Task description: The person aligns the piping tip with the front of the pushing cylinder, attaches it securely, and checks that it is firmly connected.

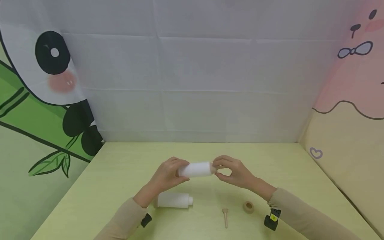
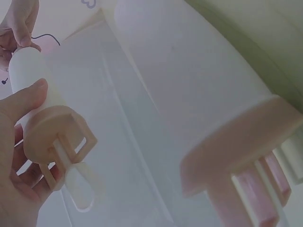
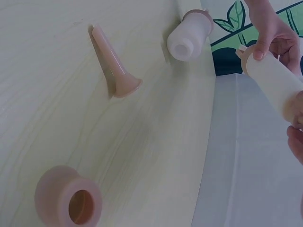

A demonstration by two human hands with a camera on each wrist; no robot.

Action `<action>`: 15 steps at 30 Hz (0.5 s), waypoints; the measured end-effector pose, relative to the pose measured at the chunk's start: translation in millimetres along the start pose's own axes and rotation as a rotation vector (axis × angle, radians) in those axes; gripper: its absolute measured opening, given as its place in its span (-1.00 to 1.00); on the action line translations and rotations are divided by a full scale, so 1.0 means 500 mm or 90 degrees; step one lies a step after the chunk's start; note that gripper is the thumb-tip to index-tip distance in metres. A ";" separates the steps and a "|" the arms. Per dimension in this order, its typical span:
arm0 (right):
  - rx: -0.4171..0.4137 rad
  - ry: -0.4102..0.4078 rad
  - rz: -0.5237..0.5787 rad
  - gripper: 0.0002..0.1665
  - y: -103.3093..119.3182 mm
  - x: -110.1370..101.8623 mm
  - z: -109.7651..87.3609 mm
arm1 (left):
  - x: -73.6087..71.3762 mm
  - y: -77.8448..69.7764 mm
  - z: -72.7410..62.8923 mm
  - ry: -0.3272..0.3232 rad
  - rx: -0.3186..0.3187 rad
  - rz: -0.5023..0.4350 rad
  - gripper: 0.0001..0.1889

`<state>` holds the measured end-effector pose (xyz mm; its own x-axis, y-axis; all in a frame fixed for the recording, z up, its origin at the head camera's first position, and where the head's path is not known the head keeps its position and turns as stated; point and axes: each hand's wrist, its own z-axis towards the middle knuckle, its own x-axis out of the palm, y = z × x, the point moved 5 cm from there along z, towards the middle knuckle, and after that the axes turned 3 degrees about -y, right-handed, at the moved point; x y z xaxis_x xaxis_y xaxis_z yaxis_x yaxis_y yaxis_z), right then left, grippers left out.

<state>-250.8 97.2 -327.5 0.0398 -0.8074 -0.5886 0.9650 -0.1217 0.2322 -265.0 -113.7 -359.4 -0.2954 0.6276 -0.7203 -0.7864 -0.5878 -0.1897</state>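
A white cylindrical bottle point(image 1: 196, 169) is held level above the table, its one end wrapped by my left hand point(image 1: 169, 171). The left wrist view shows the thumb along its wall and a pinkish-beige end cap point(image 2: 42, 132) with prongs and a white loop point(image 2: 84, 187). At the opposite end, my right hand point(image 1: 235, 170) pinches a beige end piece point(image 1: 213, 168) between thumb and fingers. Below lies a second white bottle point(image 1: 174, 200) on its side, narrow neck to the right, with a beige rim visible in the right wrist view.
On the light wood-grain table point(image 1: 126, 160) lie a beige flared stick point(image 3: 113, 64) and a beige ring-shaped piece point(image 3: 61, 196) with a round hole. A pale cloth wall point(image 1: 195, 83) rises behind, with printed cartoon panels on both sides.
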 end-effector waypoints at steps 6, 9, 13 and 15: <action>0.010 0.003 0.026 -0.59 -0.001 -0.003 0.000 | 0.001 -0.008 0.003 -0.008 0.008 0.014 -0.54; 0.041 0.006 0.051 -0.63 -0.007 -0.002 -0.003 | 0.003 -0.011 0.003 -0.018 0.021 0.032 -0.55; 0.071 0.013 0.061 -0.63 -0.027 0.005 -0.016 | 0.004 -0.011 0.003 -0.024 0.030 0.043 -0.54; 0.082 0.020 0.056 -0.61 -0.042 0.011 -0.027 | 0.004 -0.010 0.002 -0.026 0.030 0.038 -0.54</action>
<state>-267.4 102.9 -346.2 0.1322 -0.8003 -0.5848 0.9162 -0.1264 0.3801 -262.2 -109.0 -359.5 -0.3639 0.6125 -0.7017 -0.7911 -0.6009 -0.1142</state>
